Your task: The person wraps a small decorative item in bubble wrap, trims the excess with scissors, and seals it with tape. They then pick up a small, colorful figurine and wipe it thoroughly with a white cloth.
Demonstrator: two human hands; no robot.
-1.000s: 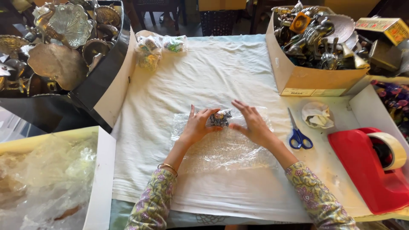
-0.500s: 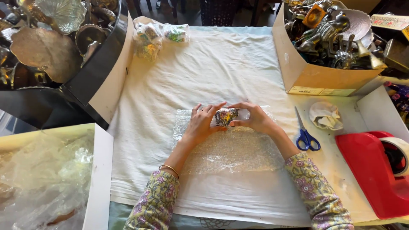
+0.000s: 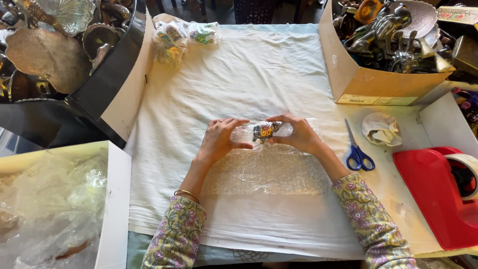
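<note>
Both hands now sit closer together than a second ago. Left hand [image 3: 219,139] and right hand [image 3: 298,135] grasp the small painted figurine [image 3: 264,131], rolling it into the bubble wrap [image 3: 269,172] on the table [image 3: 239,74].

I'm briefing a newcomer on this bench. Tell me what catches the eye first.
At the centre, the left hand and right hand fold a sheet of bubble wrap around a small painted figurine on the white cloth. At far right sits a red tape dispenser, with blue-handled scissors beside it. A cardboard box of metal ornaments stands top right.
</note>
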